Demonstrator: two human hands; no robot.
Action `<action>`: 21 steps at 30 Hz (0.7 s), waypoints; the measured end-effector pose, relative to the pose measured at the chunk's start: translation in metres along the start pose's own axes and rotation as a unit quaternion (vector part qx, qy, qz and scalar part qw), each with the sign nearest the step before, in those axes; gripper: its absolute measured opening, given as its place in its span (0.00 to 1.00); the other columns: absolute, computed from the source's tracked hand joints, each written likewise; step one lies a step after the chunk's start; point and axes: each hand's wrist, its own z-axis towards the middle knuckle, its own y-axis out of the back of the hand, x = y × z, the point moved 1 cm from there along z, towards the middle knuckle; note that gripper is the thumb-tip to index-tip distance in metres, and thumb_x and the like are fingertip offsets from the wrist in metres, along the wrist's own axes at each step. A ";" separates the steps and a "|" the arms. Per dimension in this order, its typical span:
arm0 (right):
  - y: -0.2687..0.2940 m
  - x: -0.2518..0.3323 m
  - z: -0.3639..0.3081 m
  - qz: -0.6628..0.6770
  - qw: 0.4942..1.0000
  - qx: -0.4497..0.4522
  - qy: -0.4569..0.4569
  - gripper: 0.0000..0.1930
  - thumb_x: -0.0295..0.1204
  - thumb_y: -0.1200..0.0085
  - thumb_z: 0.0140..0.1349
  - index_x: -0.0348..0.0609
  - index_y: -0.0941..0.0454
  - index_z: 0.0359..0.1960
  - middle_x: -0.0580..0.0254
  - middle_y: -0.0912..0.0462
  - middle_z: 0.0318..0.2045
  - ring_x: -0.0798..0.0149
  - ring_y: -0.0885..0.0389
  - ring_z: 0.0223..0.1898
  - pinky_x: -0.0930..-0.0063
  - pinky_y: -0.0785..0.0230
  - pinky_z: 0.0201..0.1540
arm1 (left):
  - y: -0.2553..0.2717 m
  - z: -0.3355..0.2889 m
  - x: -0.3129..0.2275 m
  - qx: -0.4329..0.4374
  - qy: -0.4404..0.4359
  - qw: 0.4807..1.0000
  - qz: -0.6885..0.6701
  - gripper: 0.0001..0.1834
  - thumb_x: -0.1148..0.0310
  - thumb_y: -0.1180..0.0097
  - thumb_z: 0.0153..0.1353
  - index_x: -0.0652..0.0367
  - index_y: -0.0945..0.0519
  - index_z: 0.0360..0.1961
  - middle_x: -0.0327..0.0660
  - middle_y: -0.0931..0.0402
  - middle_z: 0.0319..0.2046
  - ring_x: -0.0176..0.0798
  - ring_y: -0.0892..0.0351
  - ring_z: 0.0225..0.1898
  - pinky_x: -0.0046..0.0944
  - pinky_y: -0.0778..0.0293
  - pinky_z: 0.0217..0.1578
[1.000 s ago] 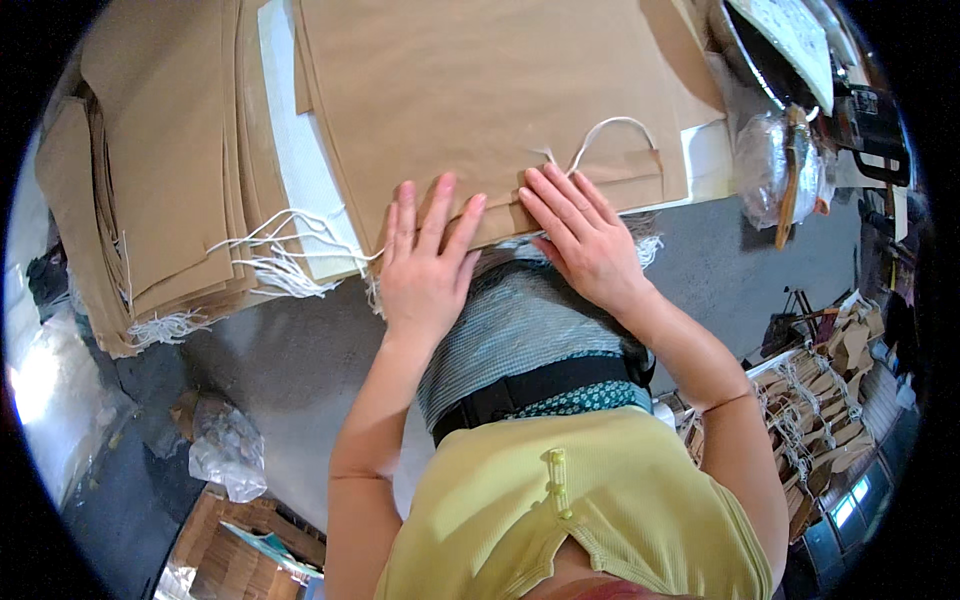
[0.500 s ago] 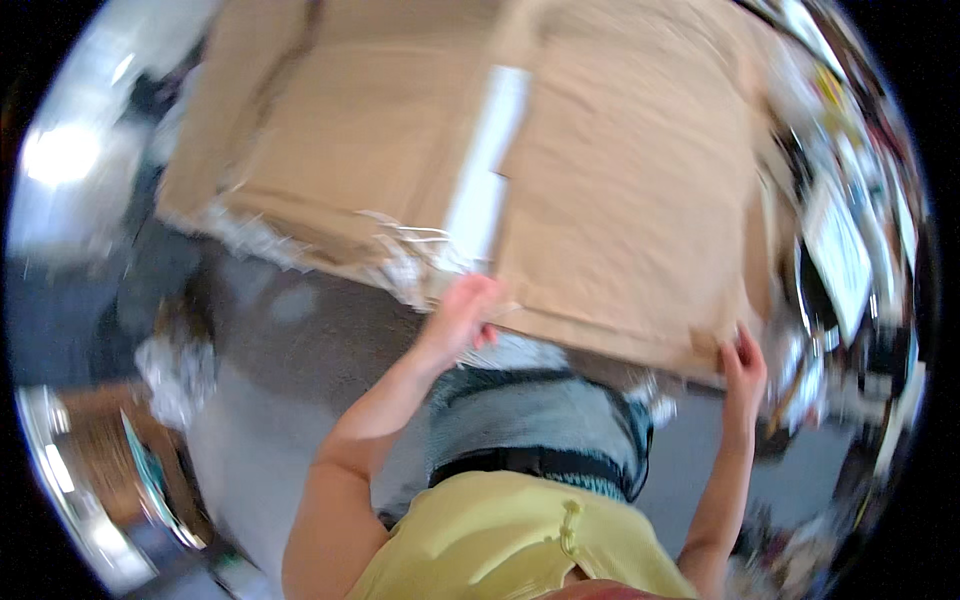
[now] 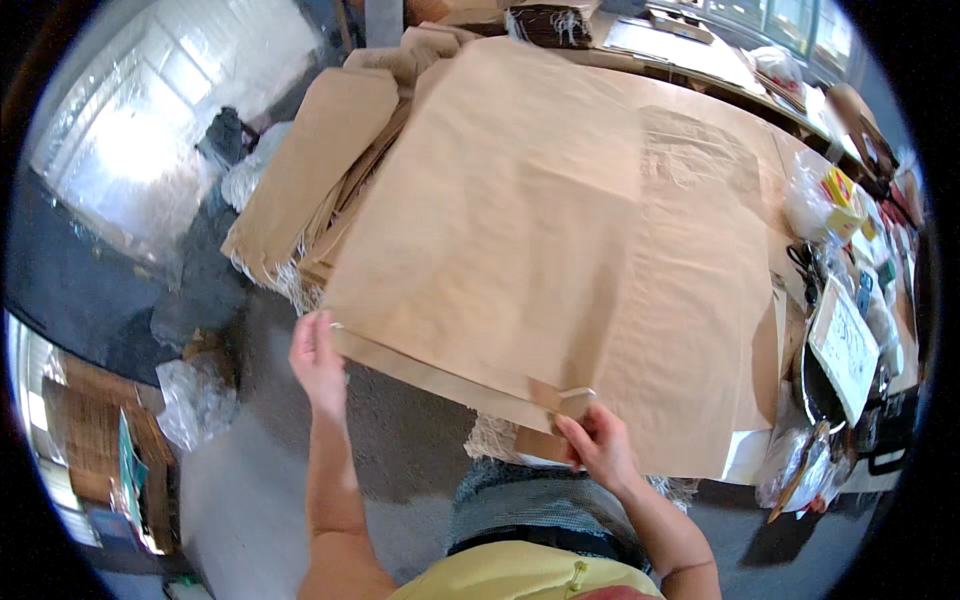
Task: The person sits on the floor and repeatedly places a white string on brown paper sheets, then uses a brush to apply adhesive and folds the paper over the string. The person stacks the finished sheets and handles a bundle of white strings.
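A large brown paper sack (image 3: 470, 220) spans the middle of the work surface, slightly smeared by motion. My left hand (image 3: 318, 365) pinches its near left corner, which hangs out past the table edge. Closer to me, my right hand (image 3: 600, 445) grips the sack's near edge, by a small folded flap. Partly beneath it on the right lies another flat brown paper sack (image 3: 685, 330). To the left, a pile of similar sacks (image 3: 325, 165) with frayed white threads along its near end is partly covered by the held one.
Cluttered on the right are a white framed panel (image 3: 843, 350), clear plastic bags and a yellow-red box (image 3: 843, 190). Bundled brown paper (image 3: 550, 22) rests at the back. A crumpled clear plastic bag (image 3: 195, 400) is on the floor at left.
Both hands have moved left, carrying the sack toward the left pile. The right hand went from a right corner to the near middle edge. The view has shifted, showing more of the far side.
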 end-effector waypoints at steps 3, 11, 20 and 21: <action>-0.028 0.008 0.030 0.145 0.987 0.066 -0.005 0.11 0.30 0.47 0.70 0.41 0.25 0.51 0.61 0.19 0.26 0.74 0.21 0.22 0.79 0.32 0.19 | 0.016 0.037 0.007 -0.048 -0.002 0.998 0.030 0.13 0.69 0.46 0.69 0.59 0.21 0.53 0.33 0.19 0.36 0.22 0.25 0.32 0.24 0.29 0.31; 0.017 -0.022 -0.002 -0.481 0.826 0.011 0.295 0.37 0.42 0.31 0.49 0.58 0.29 0.64 0.60 0.30 0.63 0.51 0.37 0.67 0.49 0.42 0.66 | -0.070 -0.006 -0.069 0.370 0.031 0.897 -0.238 0.08 0.74 0.45 0.64 0.68 0.18 0.31 0.42 0.21 0.26 0.31 0.22 0.30 0.31 0.27 0.36; 0.131 -0.045 -0.074 -0.549 0.786 -0.246 0.143 0.39 0.46 0.32 0.52 0.47 0.32 0.65 0.51 0.34 0.66 0.45 0.42 0.70 0.46 0.52 0.70 | -0.140 -0.088 -0.188 0.726 -0.257 0.467 -0.435 0.24 0.61 0.41 0.58 0.56 0.36 0.11 0.38 0.41 0.13 0.44 0.36 0.16 0.42 0.44 0.17; 0.141 -0.046 -0.082 -0.518 0.791 -0.303 0.119 0.38 0.44 0.32 0.53 0.45 0.32 0.65 0.50 0.34 0.66 0.45 0.40 0.69 0.47 0.49 0.69 | -0.143 -0.094 -0.195 0.723 -0.245 0.460 -0.454 0.24 0.66 0.37 0.54 0.58 0.38 0.11 0.41 0.42 0.13 0.47 0.34 0.17 0.43 0.41 0.19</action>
